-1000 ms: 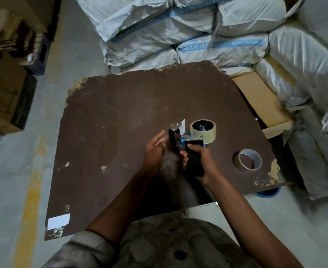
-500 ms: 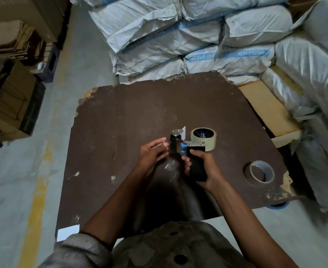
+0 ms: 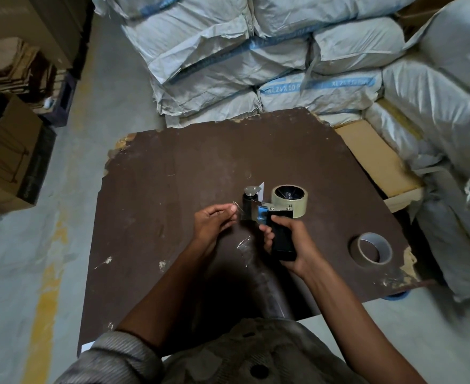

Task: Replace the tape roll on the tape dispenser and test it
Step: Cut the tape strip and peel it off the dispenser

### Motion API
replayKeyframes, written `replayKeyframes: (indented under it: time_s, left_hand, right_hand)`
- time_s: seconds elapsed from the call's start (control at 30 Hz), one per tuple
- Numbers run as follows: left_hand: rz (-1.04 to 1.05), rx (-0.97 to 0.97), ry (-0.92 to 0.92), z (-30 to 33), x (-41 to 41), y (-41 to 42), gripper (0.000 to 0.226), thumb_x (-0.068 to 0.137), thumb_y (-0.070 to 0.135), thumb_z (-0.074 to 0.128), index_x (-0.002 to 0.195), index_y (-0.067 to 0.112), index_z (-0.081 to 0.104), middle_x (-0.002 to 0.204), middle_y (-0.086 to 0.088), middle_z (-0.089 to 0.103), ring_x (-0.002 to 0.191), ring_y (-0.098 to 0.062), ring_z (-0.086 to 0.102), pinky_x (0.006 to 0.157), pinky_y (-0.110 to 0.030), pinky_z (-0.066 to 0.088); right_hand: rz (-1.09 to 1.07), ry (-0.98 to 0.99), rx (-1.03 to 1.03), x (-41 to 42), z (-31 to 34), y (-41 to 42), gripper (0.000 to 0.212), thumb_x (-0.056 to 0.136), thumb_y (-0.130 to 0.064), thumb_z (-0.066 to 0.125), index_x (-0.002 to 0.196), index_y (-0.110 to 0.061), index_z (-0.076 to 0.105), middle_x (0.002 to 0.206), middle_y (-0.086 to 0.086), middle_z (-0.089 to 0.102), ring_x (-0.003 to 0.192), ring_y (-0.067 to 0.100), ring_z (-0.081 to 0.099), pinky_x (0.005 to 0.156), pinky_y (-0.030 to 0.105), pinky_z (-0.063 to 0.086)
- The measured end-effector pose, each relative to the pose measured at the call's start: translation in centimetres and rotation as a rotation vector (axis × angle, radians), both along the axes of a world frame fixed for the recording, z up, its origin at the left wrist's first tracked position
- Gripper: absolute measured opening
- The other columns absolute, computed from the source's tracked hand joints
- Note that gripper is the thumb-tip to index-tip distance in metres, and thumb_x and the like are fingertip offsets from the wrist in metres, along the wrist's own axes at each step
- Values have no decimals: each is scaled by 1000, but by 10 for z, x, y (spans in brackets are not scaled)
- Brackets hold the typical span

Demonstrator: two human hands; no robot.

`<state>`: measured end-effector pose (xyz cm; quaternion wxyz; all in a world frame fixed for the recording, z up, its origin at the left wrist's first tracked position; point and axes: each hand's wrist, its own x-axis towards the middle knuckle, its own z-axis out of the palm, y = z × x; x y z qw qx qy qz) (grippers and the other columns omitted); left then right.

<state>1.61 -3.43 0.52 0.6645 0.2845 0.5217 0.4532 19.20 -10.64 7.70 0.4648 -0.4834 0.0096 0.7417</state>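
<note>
My right hand [image 3: 292,245] grips the black handle of a tape dispenser [image 3: 267,214] held just above the dark brown board [image 3: 173,189]. A clear tape roll [image 3: 289,200] sits on the dispenser's wheel at its right end. The roller and metal blade [image 3: 249,198] stand at the left end. My left hand [image 3: 214,220] is beside the blade, fingertips pinching the thin, clear free end of the tape. A second, nearly used roll [image 3: 371,249] lies flat on the board to the right.
Stacked grey-white sacks [image 3: 256,65] rise behind the board and along the right. A tan board [image 3: 375,159] lies by the far right corner. Cardboard boxes [image 3: 7,162] stand at the left across a concrete floor with a yellow line [image 3: 45,286].
My left hand has drawn a little to the left, away from the roller, with the tape end in its fingertips. The camera has tilted down and nearer.
</note>
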Motion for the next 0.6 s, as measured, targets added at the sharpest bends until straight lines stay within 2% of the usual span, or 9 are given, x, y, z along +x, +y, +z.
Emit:
replayKeyframes:
  time_s: [0.2, 0.37, 0.6]
  left_hand:
    - [-95, 125, 150, 7, -16, 14, 6, 83, 0, 75, 83, 6, 75, 66, -4, 74, 58, -10, 67, 66, -21, 58]
    - [-210, 205, 273, 12, -26, 26, 9, 80, -3, 76, 81, 5, 73, 62, 0, 73, 53, -6, 65, 60, -17, 57]
    - [-326, 314, 430, 18, -38, 37, 9, 79, -4, 76, 83, 3, 73, 61, 9, 73, 55, 1, 64, 60, -11, 51]
  right_hand:
    - [23, 32, -29, 1, 0, -1, 29, 100, -17, 52, 122, 3, 54, 58, 6, 65, 40, 8, 53, 36, 20, 45]
    - [63, 95, -87, 6, 2, -2, 33, 101, -19, 54, 100, 12, 64, 58, 4, 58, 38, 6, 52, 36, 17, 44]
    - [108, 185, -137, 16, -5, 1, 36, 100, -22, 57, 106, 13, 65, 62, 1, 56, 38, 5, 53, 36, 16, 46]
